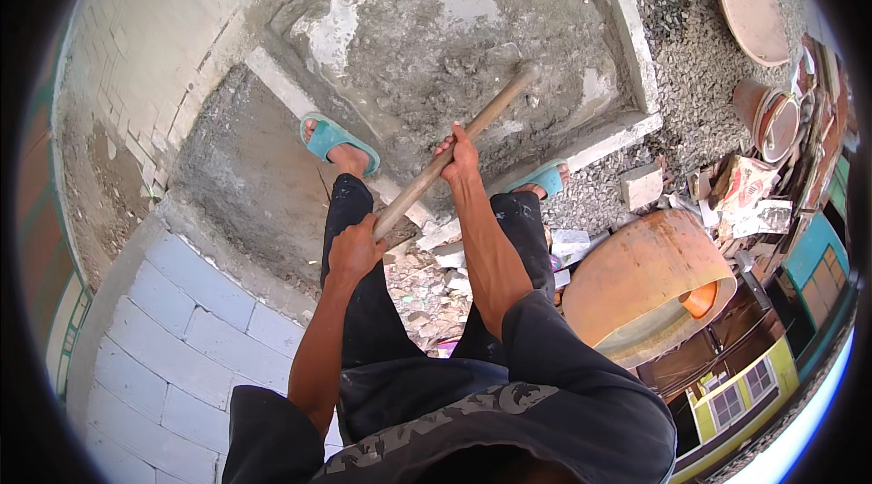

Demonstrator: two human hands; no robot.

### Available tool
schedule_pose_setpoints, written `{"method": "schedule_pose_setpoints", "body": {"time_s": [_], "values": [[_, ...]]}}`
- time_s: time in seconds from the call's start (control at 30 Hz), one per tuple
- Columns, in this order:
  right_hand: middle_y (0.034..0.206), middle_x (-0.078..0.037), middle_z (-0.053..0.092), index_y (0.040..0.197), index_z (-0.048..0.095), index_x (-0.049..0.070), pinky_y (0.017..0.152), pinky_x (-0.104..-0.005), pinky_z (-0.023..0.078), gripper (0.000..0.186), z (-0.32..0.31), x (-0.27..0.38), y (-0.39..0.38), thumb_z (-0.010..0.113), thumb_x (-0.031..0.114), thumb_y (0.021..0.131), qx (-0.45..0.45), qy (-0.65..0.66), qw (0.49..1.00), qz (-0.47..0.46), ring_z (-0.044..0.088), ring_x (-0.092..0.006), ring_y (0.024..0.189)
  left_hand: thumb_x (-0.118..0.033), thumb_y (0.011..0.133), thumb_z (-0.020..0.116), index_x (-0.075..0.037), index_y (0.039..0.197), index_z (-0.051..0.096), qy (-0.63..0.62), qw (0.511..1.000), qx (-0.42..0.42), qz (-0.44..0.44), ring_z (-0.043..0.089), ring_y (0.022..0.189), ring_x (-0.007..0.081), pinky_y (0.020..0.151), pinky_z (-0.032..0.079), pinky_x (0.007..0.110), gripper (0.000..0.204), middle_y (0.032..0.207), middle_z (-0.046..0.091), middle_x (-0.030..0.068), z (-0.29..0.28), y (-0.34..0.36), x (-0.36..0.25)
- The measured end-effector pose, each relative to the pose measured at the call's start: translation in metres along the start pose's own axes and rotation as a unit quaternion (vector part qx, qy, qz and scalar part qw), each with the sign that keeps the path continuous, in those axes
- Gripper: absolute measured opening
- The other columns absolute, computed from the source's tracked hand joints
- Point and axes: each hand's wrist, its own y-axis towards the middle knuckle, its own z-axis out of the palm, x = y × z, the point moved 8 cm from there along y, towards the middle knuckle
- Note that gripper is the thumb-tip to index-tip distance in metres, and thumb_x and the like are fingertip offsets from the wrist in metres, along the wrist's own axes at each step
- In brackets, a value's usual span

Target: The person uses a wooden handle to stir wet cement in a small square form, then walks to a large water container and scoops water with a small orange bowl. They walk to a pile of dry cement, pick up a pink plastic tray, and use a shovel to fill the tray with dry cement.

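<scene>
A long wooden tool handle runs from my lap up and to the right into a heap of wet grey mortar, where its head is buried. My left hand grips the near end of the handle. My right hand grips it about midway up. My feet in teal sandals stand apart, the left sandal on grey mortar, the right sandal by a low white block edge.
A wall of white blocks lies at lower left. Gravel spreads at the right. A large orange tub, an orange bucket and a round lid stand at the right among rubble and torn bags.
</scene>
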Motion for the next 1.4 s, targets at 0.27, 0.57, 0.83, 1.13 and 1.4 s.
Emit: {"method": "schedule_pose_setpoints", "body": {"time_s": [0.27, 0.57, 0.83, 1.13, 1.4], "values": [[0.068, -0.002, 0.048, 0.087, 0.049, 0.011, 0.054, -0.0356, 0.045, 0.018, 0.051, -0.065, -0.059, 0.066, 0.016, 0.091, 0.057, 0.118, 0.991, -0.026, 0.049, -0.0167, 0.059, -0.02, 0.078, 0.074, -0.009, 0.104, 0.058, 0.065, 0.996, 0.038, 0.056, 0.069, 0.08, 0.0385, 0.071, 0.054, 0.051, 0.032, 0.083, 0.07, 0.0179, -0.097, -0.011, 0.075], [0.081, -0.012, 0.057, 0.109, 0.045, 0.0, 0.063, -0.0463, 0.055, 0.026, 0.071, -0.074, -0.086, 0.06, 0.017, 0.094, -0.017, -0.005, 0.998, -0.062, 0.06, -0.0277, 0.07, -0.018, 0.084, 0.067, -0.011, 0.133, 0.05, 0.064, 0.975, 0.042, 0.21, 0.068, 0.078, 0.0391, 0.063, 0.053, 0.051, 0.051, 0.088, 0.068, 0.0209, -0.14, 0.029, -0.007], [0.074, -0.014, 0.054, 0.107, 0.043, -0.004, 0.058, -0.046, 0.054, 0.018, 0.063, 0.02, -0.056, 0.05, 0.007, 0.093, 0.014, 0.025, 1.0, -0.013, 0.056, -0.0275, 0.062, -0.015, 0.086, 0.063, 0.004, 0.126, 0.055, 0.195, 0.942, -0.005, 0.275, 0.071, 0.075, 0.0397, 0.064, 0.055, 0.049, 0.045, 0.081, 0.069, 0.0245, -0.121, 0.058, -0.157], [0.07, -0.01, 0.053, 0.1, 0.047, -0.004, 0.045, -0.0406, 0.051, 0.015, 0.004, 0.064, -0.022, 0.053, 0.005, 0.09, -0.012, -0.025, 0.999, -0.032, 0.055, -0.0227, 0.053, -0.012, 0.085, 0.064, 0.003, 0.126, 0.055, 0.254, 0.94, 0.022, 0.227, 0.07, 0.081, 0.0427, 0.071, 0.054, 0.053, 0.045, 0.084, 0.069, 0.0264, -0.047, 0.059, -0.222], [0.088, -0.023, 0.062, 0.114, 0.047, -0.019, 0.048, -0.0426, 0.055, 0.036, 0.041, 0.093, -0.004, 0.053, 0.002, 0.086, -0.027, -0.061, 0.998, -0.009, 0.067, -0.0329, 0.067, -0.02, 0.088, 0.065, -0.008, 0.119, 0.057, 0.362, 0.909, 0.019, 0.207, 0.067, 0.084, 0.0453, 0.075, 0.053, 0.054, 0.034, 0.086, 0.069, 0.0249, -0.076, 0.091, -0.253]]}}
